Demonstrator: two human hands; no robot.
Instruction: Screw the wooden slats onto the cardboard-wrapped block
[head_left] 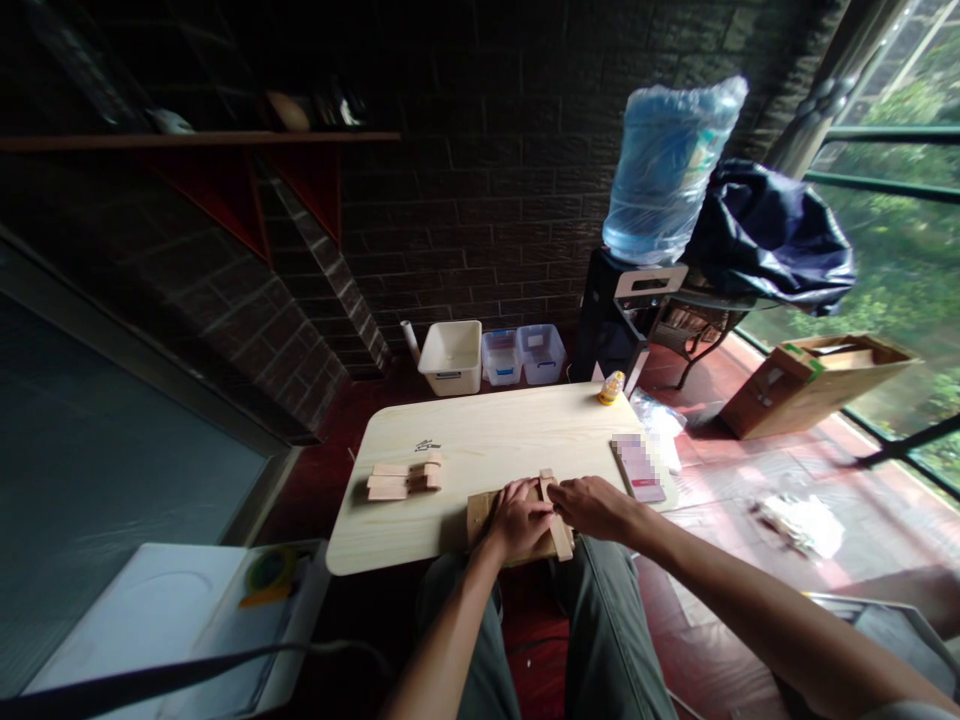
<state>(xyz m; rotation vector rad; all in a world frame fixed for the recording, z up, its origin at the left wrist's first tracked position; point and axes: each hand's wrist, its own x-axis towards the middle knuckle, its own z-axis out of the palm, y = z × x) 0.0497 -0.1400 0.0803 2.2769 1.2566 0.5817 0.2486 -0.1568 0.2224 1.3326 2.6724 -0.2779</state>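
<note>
At the table's near edge lies a brown cardboard piece (480, 518), with a light wooden strip (556, 535) across its right part. My left hand (516, 518) rests on the cardboard, fingers stretched out and thumb reaching toward the strip. Closed fingers of my right hand (592, 506) press at the strip's right side; anything pinched in them is too small or hidden to name. To the left, several joined wooden pieces (390, 482) lie on the table. Behind them is a small group of dark, thin items (428, 446), too small to identify.
The pale table (480, 425) has a phone-like flat pink item (641, 470) at its right edge and a small yellow-capped container (611, 388) at the far right corner. Plastic bins (450, 360) stand beyond it, beside a water dispenser (611, 310). A cardboard box (802, 390) sits right.
</note>
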